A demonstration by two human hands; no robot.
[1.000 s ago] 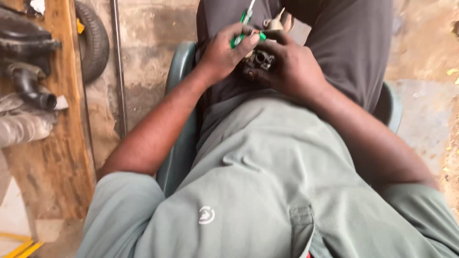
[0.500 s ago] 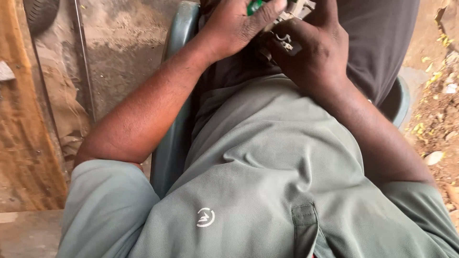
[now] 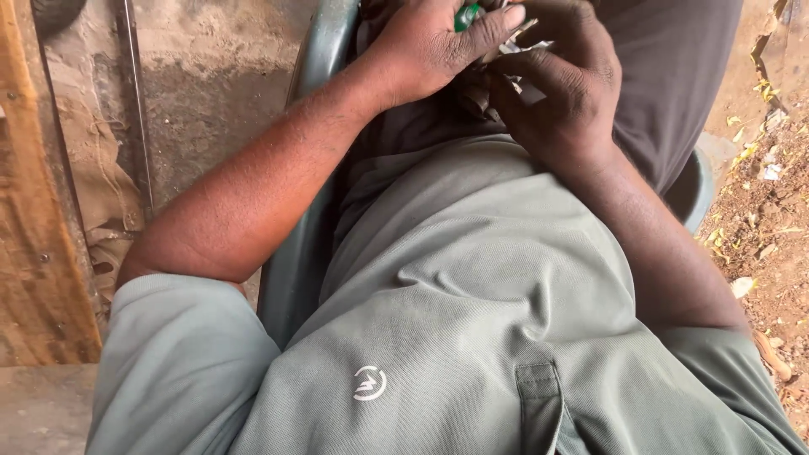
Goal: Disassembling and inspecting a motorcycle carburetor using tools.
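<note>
Seated person in a grey-green shirt, on a green chair. Both hands have risen to the frame's top edge since the earlier frame. The left hand is closed on a green tool; the right hand clasps a small metal part in the lap. The hoses formerly at left are gone from view.

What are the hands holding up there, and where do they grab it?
The left hand pinches a green-handled tool by its handle; the right hand wraps around a small metal part, mostly hidden.
</note>
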